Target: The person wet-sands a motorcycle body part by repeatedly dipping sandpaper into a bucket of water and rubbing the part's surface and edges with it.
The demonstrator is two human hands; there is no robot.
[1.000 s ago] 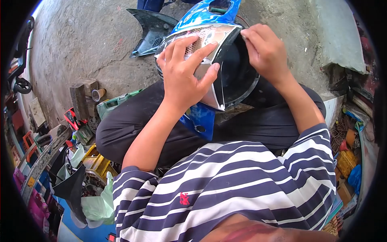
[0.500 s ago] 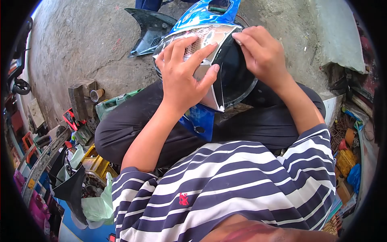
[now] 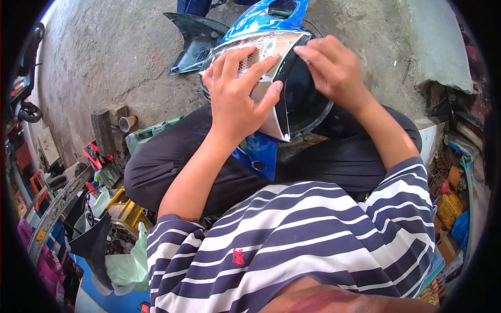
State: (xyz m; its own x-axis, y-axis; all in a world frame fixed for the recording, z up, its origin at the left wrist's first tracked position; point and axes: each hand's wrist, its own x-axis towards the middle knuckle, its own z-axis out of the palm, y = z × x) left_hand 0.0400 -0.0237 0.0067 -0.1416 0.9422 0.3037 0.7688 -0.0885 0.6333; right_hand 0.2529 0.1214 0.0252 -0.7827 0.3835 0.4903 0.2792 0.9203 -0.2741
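The blue panel (image 3: pixel 267 23) is supported on a black tub (image 3: pixel 311 101) between the crossed legs. Its mesh area is partly covered by the left hand (image 3: pixel 235 96), spread wide. The right hand (image 3: pixel 334 73) is held narrow at the panel's dark edge; whether anything is gripped cannot be told. A dark fairing piece (image 3: pixel 201 44) is seen on the floor (image 3: pixel 130 52) beyond.

Left hand (image 3: pixel 236 101) palm down, fingers spread, thumb set apart. Left forearm (image 3: pixel 194 168) slants forward and inward from bent elbow. Right hand (image 3: pixel 335 69) curled, fingertips pointing toward left hand, grip unclear. Right forearm (image 3: pixel 391 133) angles forward and inward.
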